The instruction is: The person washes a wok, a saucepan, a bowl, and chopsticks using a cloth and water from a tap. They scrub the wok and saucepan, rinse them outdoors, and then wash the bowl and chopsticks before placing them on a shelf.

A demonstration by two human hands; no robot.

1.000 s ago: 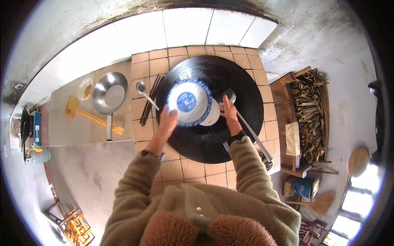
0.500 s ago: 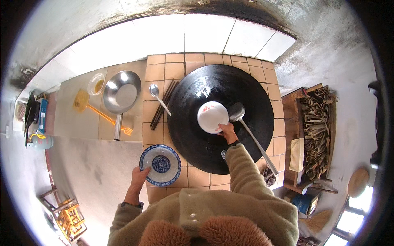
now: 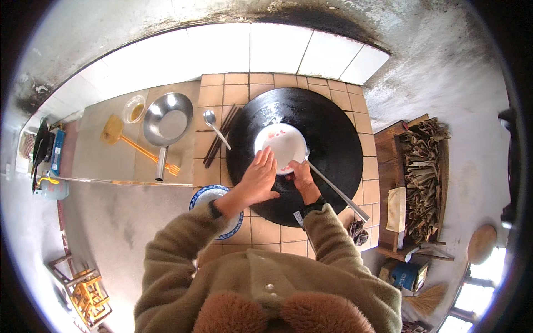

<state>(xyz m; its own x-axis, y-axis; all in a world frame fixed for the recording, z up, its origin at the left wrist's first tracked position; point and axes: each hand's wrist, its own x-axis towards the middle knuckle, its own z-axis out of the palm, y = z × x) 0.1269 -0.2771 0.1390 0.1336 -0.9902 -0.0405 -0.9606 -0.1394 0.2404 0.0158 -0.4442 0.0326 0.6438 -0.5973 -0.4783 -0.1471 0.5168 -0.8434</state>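
Observation:
Over the big black wok (image 3: 333, 125) I hold a white bowl (image 3: 287, 145) with small red marks. My right hand (image 3: 301, 177) grips its lower right rim. Stretched flat with the fingers out, my left hand (image 3: 257, 178) overlaps the bowl's lower left side; whether it touches is hard to tell. The long-handled wok turner (image 3: 340, 191) rests in the wok, its head hidden behind the bowl and my right hand. A blue-and-white dish (image 3: 210, 193) sits on the tiles at the near left, partly covered by my left forearm.
Left of the wok lie a spoon (image 3: 217, 130) and dark chopsticks (image 3: 214, 149). Farther left are a steel pan (image 3: 168, 119), an orange spatula (image 3: 112, 129) and a clear bowl (image 3: 133, 109) of yellowish liquid. Dry firewood (image 3: 425, 183) is stacked at right.
My left hand has let go of the blue-and-white dish and moved right and up to the white bowl. The white bowl has shifted slightly left in my right hand.

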